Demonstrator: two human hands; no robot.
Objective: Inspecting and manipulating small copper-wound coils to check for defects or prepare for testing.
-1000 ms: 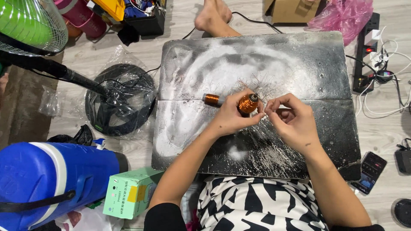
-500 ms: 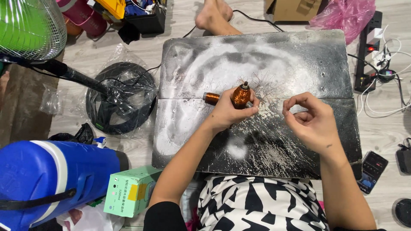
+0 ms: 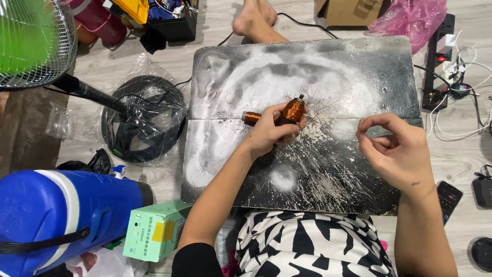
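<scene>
The left hand [image 3: 274,131] is wrapped around a small spool of copper wire [image 3: 293,110], fingers closed on its body so the tip points up and away from the person. That grip keeps the spool steady and just above the board, a sensible hold if wire is to run off it cleanly. A second copper spool [image 3: 251,118] lies on its side just beside the left hand's knuckles, resting on the board.

Over to the right hand [image 3: 397,149]: thumb and forefinger are pinched together, the other fingers curled under. Whether a strand of wire sits in that pinch is too fine to tell. The two hands are well apart, level with each other, as one would hold them with a length drawn taut between.

Beneath them is a dark work board [image 3: 307,66] laid on the floor, flat and rectangular, its surface scuffed, pitted and smeared with pale powdery streaks. The spools gleam metallic orange, tightly wound and smooth.

Off to the left sit a blue plastic cooler jug [image 3: 61,215], a pale green cardboard box [image 3: 154,231], and a fan base [image 3: 141,120] wrapped in crinkled clear plastic.
</scene>
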